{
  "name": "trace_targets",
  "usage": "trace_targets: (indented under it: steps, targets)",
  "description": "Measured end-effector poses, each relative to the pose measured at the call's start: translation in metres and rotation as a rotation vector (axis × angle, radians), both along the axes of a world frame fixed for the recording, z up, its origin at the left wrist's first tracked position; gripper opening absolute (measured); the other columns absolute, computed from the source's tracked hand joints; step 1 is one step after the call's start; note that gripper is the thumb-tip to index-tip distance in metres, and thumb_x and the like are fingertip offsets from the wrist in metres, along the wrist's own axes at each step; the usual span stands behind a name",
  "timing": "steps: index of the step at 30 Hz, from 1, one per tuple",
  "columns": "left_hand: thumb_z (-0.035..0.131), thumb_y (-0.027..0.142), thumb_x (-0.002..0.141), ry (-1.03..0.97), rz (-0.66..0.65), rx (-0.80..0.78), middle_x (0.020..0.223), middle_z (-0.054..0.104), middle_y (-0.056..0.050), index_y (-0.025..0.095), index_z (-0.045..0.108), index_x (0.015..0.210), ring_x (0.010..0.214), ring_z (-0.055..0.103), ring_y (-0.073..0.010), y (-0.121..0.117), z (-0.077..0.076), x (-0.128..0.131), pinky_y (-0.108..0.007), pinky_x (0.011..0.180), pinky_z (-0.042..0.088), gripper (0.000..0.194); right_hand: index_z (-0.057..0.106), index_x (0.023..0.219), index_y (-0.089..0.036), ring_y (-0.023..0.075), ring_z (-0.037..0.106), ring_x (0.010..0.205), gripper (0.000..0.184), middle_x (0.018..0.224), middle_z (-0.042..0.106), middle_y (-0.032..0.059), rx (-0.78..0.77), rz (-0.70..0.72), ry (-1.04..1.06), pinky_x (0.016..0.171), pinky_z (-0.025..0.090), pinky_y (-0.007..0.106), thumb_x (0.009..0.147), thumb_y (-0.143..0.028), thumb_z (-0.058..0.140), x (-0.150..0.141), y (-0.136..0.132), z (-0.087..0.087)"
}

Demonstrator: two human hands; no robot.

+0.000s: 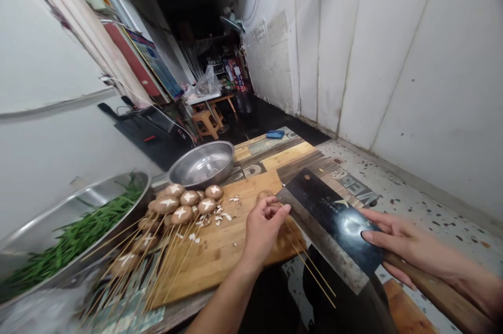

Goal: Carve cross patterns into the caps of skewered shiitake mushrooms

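My left hand [264,225] is closed on a skewered mushroom [264,196] at the right end of the wooden cutting board [220,250]. Its bamboo sticks [312,271] trail toward me past the board's edge. My right hand [401,242] grips a cleaver [330,219] by its wooden handle [440,294], with the index finger laid along the blade. The wide dark blade lies tilted, its far tip beside the mushroom in my left hand. On the board's left part lie several mushroom skewers [184,206] with star cuts in the caps, and white mushroom scraps [220,217] lie scattered beside them.
An empty steel bowl [202,165] stands behind the board. A large steel basin [74,219] of green stalks sits at the left. A white wall runs along the right. Farther back are a small wooden stool [206,122] and a cluttered table [208,96].
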State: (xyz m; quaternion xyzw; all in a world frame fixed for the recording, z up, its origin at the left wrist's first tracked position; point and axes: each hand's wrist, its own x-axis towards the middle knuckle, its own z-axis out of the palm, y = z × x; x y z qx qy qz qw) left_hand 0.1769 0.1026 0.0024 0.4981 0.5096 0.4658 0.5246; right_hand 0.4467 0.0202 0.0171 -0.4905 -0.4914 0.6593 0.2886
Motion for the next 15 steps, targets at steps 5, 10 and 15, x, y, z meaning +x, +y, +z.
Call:
trace_targets:
  steps: [5,10,15]
  targets:
    - [0.071,0.058,0.073,0.031,-0.155,-0.070,0.068,0.067,-0.005,0.014,0.064,0.074,0.053,0.057,-0.0113,0.002,0.003,-0.023,-0.020,0.045,0.037,0.045,0.033,0.155,-0.028,0.0116,0.047,0.037,0.074,0.061,0.062,-0.0022,0.032,-0.034,-0.064,0.041,0.039,0.025,0.091,-0.051,0.061,-0.004,-0.010,0.001]
    - [0.048,0.034,0.089,0.795,0.210,0.477,0.123,0.067,-0.018,0.015,0.066,0.118,0.116,0.060,-0.0371,0.014,-0.001,-0.068,-0.054,0.094,0.049,0.039,0.021,0.158,-0.022,0.0178,0.047,0.036,0.083,0.041,0.053,-0.0035,0.040,-0.195,-0.107,0.044,0.039,0.031,0.092,-0.057,0.055,0.006,-0.023,-0.022]
    - [0.048,0.045,0.092,1.220,0.235,0.466,0.120,0.064,-0.027,0.010,0.042,0.144,0.112,0.062,-0.0427,0.005,-0.003,-0.046,-0.056,0.090,0.048,0.063,0.019,0.158,-0.023,0.0217,0.045,0.035,0.085,0.040,0.047,-0.0034,0.047,-0.250,-0.117,0.040,0.036,0.035,0.089,-0.058,0.055,0.017,-0.039,-0.044]
